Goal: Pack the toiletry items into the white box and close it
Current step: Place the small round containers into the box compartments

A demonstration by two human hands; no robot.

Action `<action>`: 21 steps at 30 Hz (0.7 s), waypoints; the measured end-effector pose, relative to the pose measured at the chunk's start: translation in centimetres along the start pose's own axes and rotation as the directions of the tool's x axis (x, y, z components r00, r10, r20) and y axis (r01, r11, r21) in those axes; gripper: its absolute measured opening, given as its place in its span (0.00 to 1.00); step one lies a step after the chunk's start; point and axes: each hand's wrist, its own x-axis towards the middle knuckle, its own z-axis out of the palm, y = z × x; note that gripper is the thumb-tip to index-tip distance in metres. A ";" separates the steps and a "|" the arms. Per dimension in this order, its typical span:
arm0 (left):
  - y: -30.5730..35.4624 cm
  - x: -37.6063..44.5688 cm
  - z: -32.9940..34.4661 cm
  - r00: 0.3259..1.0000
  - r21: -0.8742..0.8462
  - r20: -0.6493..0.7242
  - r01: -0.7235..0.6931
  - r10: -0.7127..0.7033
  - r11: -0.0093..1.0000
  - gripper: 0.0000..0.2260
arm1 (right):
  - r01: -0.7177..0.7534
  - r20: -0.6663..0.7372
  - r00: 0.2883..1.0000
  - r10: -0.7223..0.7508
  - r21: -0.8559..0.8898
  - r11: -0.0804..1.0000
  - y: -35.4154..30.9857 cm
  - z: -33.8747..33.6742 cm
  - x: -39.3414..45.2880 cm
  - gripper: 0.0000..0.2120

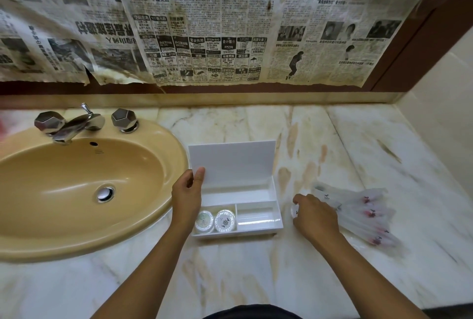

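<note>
box (258, 212): right and rear compartments free, lid (238, 162) upright behind
left of box: sink (84, 185) close
right: packets (363, 213) on counter (256, 267)

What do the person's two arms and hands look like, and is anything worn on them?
Both forearms are bare, with no sleeves in view. The left hand and the right hand wear no gloves, and no watch, ring or bracelet shows. A dark garment shows at the bottom edge.
</note>
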 end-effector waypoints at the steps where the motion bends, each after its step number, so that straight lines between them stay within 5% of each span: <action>1: 0.0 0.0 0.0 1.000 0.003 -0.002 0.000 0.000 1.000 0.22 | 0.000 -0.005 1.000 0.001 0.015 1.000 0.0 0.0 0.0 0.14; 8: 0.0 -0.1 0.0 1.000 -0.004 0.002 0.006 -0.006 1.000 0.22 | 0.047 -0.137 0.990 -0.024 0.168 0.985 -1.2 -2.1 -0.7 0.16; 13: 0.0 0.1 0.1 1.000 -0.004 0.002 0.013 -0.013 1.000 0.23 | 0.302 -0.257 0.936 -0.241 0.230 0.925 -5.5 -3.8 -3.3 0.17; 21: -0.1 -0.1 0.0 1.000 0.003 0.008 -0.005 0.005 1.000 0.23 | 0.522 -0.148 0.853 -0.501 0.199 0.829 -10.6 -2.0 -5.2 0.12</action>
